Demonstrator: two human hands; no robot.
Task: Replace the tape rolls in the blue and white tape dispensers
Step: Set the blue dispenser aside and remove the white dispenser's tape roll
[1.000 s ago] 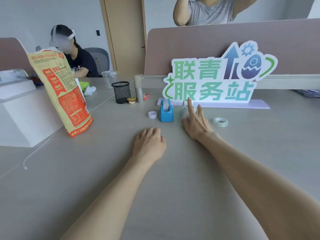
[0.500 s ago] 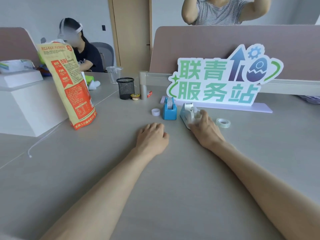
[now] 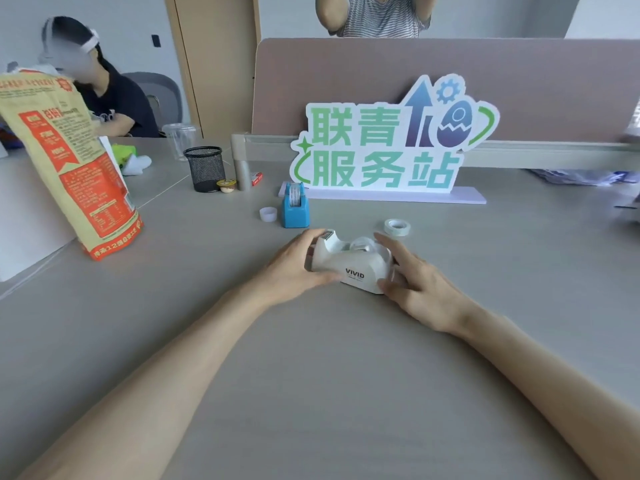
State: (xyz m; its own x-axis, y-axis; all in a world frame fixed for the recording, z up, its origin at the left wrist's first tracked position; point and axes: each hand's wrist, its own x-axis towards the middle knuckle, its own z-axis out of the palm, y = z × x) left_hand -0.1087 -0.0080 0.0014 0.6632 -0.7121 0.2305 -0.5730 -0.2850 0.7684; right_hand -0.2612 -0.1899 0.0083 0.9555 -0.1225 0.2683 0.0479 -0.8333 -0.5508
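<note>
The white tape dispenser (image 3: pixel 349 263), marked VIVID, stands on the grey desk between both hands with a roll seated in it. My left hand (image 3: pixel 294 268) grips its cutter end and my right hand (image 3: pixel 419 282) grips its rear end. Behind it, the small blue tape dispenser (image 3: pixel 294 209) stands upright with a roll inside. A loose tape roll (image 3: pixel 397 227) lies flat to the right, and a small white ring (image 3: pixel 268 214) lies left of the blue dispenser.
A tall yellow and orange bag (image 3: pixel 65 161) stands at the left. A black mesh pen cup (image 3: pixel 204 169) and a green and white sign (image 3: pixel 384 147) stand at the back. One person sits at far left, another stands behind the partition.
The white dispenser has been pulled from beside the sign toward me and turned sideways. My left hand left the desk and took hold of its cutter end.
</note>
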